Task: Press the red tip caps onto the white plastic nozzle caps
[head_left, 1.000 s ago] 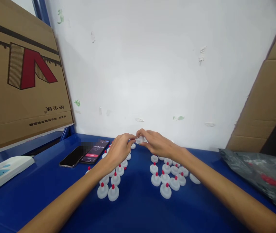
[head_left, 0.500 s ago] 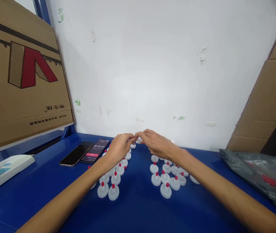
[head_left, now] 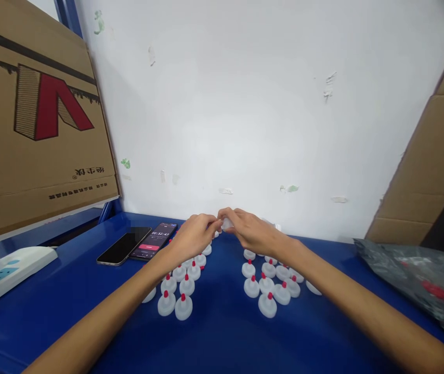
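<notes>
My right hand (head_left: 252, 229) is closed around a translucent white cap (head_left: 226, 224) near the far edge of the table, its fingers partly covering the cap. My left hand (head_left: 195, 231) meets it from the left, with thumb and forefinger pinched together right at the cap's side. What sits between those fingertips is hidden. Below my left hand stands a group of white caps with red tips (head_left: 183, 307). A second group of such red-tipped caps (head_left: 268, 305) stands under my right wrist and forearm.
Two phones lie on the blue table (head_left: 222, 332) at the left, one a lit phone (head_left: 154, 240) showing a timer. A white power strip (head_left: 15, 270) is at the far left, below a cardboard box (head_left: 50, 171). A grey plastic bag (head_left: 409, 280) lies at the right.
The cap in my right hand shows more between the fingers now. Both hands have stayed in nearly the same place, fingertips together. The standing caps have not moved.
</notes>
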Available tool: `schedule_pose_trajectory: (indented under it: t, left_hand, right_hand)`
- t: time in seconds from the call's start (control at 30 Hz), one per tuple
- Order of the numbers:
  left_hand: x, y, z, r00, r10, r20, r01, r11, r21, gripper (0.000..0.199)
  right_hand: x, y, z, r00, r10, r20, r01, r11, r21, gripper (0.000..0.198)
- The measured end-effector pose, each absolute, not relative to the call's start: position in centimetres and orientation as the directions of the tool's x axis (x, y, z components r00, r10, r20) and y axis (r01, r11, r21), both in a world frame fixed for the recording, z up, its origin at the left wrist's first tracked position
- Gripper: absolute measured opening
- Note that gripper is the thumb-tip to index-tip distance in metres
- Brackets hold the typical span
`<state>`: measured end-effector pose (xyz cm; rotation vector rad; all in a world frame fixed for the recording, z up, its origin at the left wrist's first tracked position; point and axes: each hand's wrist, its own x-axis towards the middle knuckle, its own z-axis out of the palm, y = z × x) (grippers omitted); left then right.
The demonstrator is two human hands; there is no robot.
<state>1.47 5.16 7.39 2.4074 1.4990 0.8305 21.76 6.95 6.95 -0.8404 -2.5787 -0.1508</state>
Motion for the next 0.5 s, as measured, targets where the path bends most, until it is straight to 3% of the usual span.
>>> schedule_pose_trajectory:
  t: [0.1,0.27,0.5]
  left_hand:
    - [1.1,4.6,7.7,0.341,0.891,0.301,0.830,-0.436,0.349,0.031]
    - [0.4,3.3,8.2,0.436,0.900,-0.009,0.878,-0.423,0.225,0.014]
    - [1.7,1.8,7.5,0.361,0.932,-0.010,0.932,-0.361,0.047,0.021]
  right_hand:
    - [22.1,7.7,6.5,-0.707,0.559,0.432,0.607,0.794,-0.033,0.033]
    - [23.4,9.5,5.7,-0.673,0.626,0.394,0.667,0.744,-0.042,0.016]
    - [23.1,9.5,5.0,-0.662,0.675,0.327,0.699,0.713,-0.054,0.027]
